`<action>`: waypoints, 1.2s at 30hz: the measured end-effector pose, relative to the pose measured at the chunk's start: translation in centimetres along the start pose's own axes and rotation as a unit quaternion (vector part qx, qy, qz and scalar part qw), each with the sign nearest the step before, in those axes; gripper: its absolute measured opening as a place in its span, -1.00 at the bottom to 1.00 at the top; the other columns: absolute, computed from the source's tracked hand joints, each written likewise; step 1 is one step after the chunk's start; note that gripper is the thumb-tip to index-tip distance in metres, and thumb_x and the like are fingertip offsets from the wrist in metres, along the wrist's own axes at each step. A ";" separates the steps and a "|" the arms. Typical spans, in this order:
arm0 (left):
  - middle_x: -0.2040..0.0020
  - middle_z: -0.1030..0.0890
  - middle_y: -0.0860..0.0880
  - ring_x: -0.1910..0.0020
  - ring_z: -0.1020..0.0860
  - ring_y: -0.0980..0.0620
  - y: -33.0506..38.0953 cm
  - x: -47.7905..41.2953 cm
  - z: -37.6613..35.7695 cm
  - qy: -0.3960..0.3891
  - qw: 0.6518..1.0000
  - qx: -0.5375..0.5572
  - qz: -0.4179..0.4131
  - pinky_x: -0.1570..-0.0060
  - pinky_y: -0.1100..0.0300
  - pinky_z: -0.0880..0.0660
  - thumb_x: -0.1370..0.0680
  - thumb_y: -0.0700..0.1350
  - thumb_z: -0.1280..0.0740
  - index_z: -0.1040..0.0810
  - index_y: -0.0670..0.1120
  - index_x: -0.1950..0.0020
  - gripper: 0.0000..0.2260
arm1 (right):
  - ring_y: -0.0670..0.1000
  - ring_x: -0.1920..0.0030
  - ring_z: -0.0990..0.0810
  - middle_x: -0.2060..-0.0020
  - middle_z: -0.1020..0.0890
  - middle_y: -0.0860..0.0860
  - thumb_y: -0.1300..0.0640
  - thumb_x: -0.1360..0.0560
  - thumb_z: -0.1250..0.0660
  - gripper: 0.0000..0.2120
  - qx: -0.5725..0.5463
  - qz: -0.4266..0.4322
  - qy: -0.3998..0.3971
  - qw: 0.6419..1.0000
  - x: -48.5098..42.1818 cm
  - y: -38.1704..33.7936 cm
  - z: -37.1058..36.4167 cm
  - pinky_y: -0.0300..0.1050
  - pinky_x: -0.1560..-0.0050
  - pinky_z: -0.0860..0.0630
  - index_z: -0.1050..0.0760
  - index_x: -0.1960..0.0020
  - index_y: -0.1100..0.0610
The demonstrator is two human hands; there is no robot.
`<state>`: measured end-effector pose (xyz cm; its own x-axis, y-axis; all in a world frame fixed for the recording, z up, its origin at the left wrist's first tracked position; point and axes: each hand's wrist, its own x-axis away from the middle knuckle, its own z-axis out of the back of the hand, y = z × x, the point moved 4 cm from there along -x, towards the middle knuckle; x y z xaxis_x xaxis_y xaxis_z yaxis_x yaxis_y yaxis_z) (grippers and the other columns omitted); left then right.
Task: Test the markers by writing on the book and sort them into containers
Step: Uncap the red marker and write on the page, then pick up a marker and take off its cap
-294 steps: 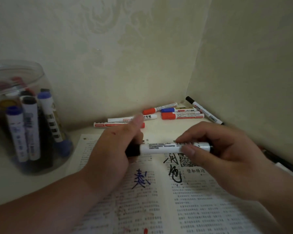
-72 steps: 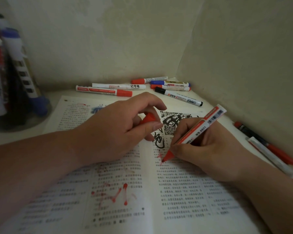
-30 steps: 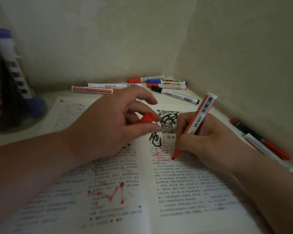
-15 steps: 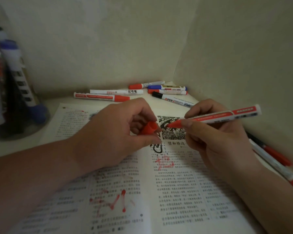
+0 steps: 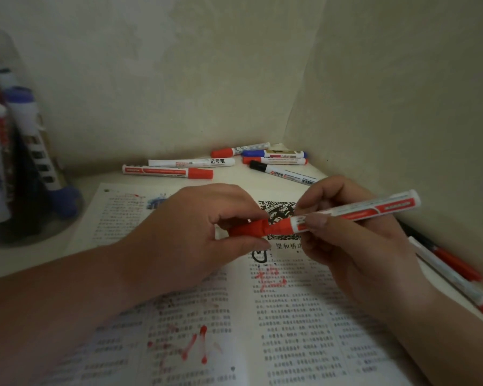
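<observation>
Mid-frame: the left hand (image 5: 184, 235) is pinching the red cap (image 5: 248, 228), grip closed on it. The right hand (image 5: 354, 246) is holding the red marker (image 5: 374, 208) by its barrel, grip closed round it. Cap and tip are meeting just above the open book (image 5: 304, 330); we cannot tell whether the cap is fully seated.

Progress, as we are judging it: this marker looks tested, with a red scribble (image 5: 271, 277) showing on the right page, and capping is under way. Dropping it into a container is not yet done.

We are counting:
- One clear container (image 5: 25, 224) at the left edge, holding standing markers too blurred to number.
- Six loose markers (image 5: 168, 172) on the tabletop (image 5: 101, 179) at upper centre: three red, one blue, one black, one white of unclear colour.
- Two more markers (image 5: 455, 282) at the right edge.
</observation>
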<state>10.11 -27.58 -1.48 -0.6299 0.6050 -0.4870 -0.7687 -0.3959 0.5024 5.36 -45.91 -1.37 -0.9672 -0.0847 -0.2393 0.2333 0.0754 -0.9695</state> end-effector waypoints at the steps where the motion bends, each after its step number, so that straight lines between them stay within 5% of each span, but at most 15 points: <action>1: 0.07 -0.60 0.23 0.05 -0.55 0.25 0.1 0.0 -0.1 -0.008 1.000 0.000 -0.009 0.06 0.40 -0.43 -0.51 0.18 -0.38 -0.64 0.15 -0.13 -0.75 | 0.11 0.36 -0.36 0.30 -0.56 0.13 0.09 -0.26 -0.57 -0.76 0.017 0.006 -0.008 1.000 0.0 0.0 -0.1 -0.12 0.42 -0.24 -0.56 0.15 0.04; 5: 0.07 -0.53 0.17 0.04 -0.55 0.09 0.4 0.3 0.0 -0.030 0.999 0.038 -0.017 0.10 0.26 -0.45 -0.62 0.13 -0.28 -0.58 0.18 -0.20 -0.80 | 0.07 0.32 -0.58 0.21 -0.67 0.21 -0.08 -0.29 -0.60 -0.72 0.061 0.039 -0.011 0.997 0.1 -0.4 -0.4 -0.22 0.39 -0.44 -0.59 0.16 0.04; 12: 0.18 -0.53 0.13 0.17 -0.52 0.11 0.3 0.3 0.1 -0.017 0.993 0.115 0.036 0.20 0.44 -0.35 -0.61 0.07 -0.29 -0.57 0.12 0.04 -0.90 | 0.02 0.34 -0.48 0.33 -0.62 0.05 -0.23 -0.19 -0.63 -0.51 0.032 -0.012 0.005 0.999 -0.3 0.5 0.4 -0.17 0.33 -0.37 -0.71 0.01 0.03; 14: 0.26 -0.53 0.14 0.25 -0.51 0.15 -0.2 0.4 0.4 -0.002 0.986 0.147 0.076 0.25 0.44 -0.33 -0.58 0.07 -0.30 -0.59 0.09 0.13 -0.86 | -0.04 0.36 -0.46 0.34 -0.58 -0.01 -0.14 -0.20 -0.63 -0.57 -0.026 -0.005 0.038 0.999 -0.3 0.3 0.8 -0.19 0.35 -0.35 -0.70 0.01 0.01; 16: 0.38 -0.49 0.08 0.37 -0.45 0.18 -0.8 0.5 0.7 0.022 0.979 0.176 0.102 0.33 0.41 -0.32 -0.54 0.13 -0.29 -0.60 0.06 0.22 -0.76 | -0.06 0.38 -0.52 0.32 -0.62 -0.06 0.00 -0.32 -0.57 -0.79 0.061 0.041 0.051 0.996 0.2 -0.5 0.7 -0.22 0.36 -0.44 -0.68 0.06 -0.03; 20: 0.51 -0.40 -0.19 0.52 -0.35 0.04 -1.3 0.7 1.2 0.097 0.967 0.172 0.161 0.43 0.40 -0.29 -0.59 0.27 -0.23 -0.52 -0.14 0.42 -0.42 | -0.04 0.26 -0.60 0.17 -0.64 -0.10 -0.01 -0.52 -0.40 -0.90 0.406 0.223 0.020 0.886 1.6 -1.6 -1.3 -0.17 0.28 -0.50 -0.60 -0.03 -0.09; 24: 0.46 -0.42 -0.28 0.48 -0.37 -0.18 -0.6 0.6 1.5 0.138 0.962 0.154 0.180 0.45 0.24 -0.28 -0.58 0.26 -0.22 -0.39 -0.24 0.45 -0.36 | -0.12 0.23 -0.59 0.15 -0.61 -0.09 0.02 -0.57 -0.31 -0.89 0.471 0.255 0.000 0.845 1.9 -1.9 -1.8 -0.31 0.25 -0.45 -0.55 -0.07 -0.02; 28: 0.52 -0.39 -0.13 0.55 -0.33 0.01 0.1 0.6 1.8 0.164 0.970 0.120 0.136 0.50 0.31 -0.23 -0.60 0.12 -0.20 -0.32 -0.09 0.50 -0.48 | -0.13 0.32 -0.53 0.32 -0.57 -0.11 -0.02 -0.58 -0.32 -0.85 0.410 0.199 0.005 0.890 1.9 -2.0 -1.8 -0.38 0.32 -0.38 -0.60 0.08 0.01; 32: 0.49 -0.35 -0.12 0.51 -0.32 -0.01 0.8 0.6 2.0 0.175 0.980 0.069 0.069 0.48 0.32 -0.18 -0.62 0.10 -0.15 -0.19 0.01 0.48 -0.52 | -0.13 0.49 -0.33 0.51 -0.43 -0.14 -0.21 -0.47 -0.40 -0.72 0.210 0.011 -0.014 0.978 1.3 -0.6 -1.1 -0.27 0.41 -0.30 -0.61 0.17 0.00; 36: 0.52 -0.27 0.03 0.45 -0.33 0.03 1.2 0.4 1.7 0.149 0.989 -0.001 -0.006 0.37 0.36 -0.24 -0.64 0.09 -0.17 -0.23 0.03 0.43 -0.55 | -0.01 0.49 -0.12 0.52 -0.28 -0.02 -0.18 -0.37 -0.45 -0.71 0.035 -0.139 -0.053 0.988 0.4 0.9 -0.5 -0.18 0.44 -0.08 -0.59 0.27 0.05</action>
<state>9.12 -26.63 0.07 -0.6250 0.3799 -0.6819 -0.7766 -0.3914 0.4937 5.14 -45.37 -2.28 -0.9800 -0.1957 0.0360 -0.0302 -0.0330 -0.9990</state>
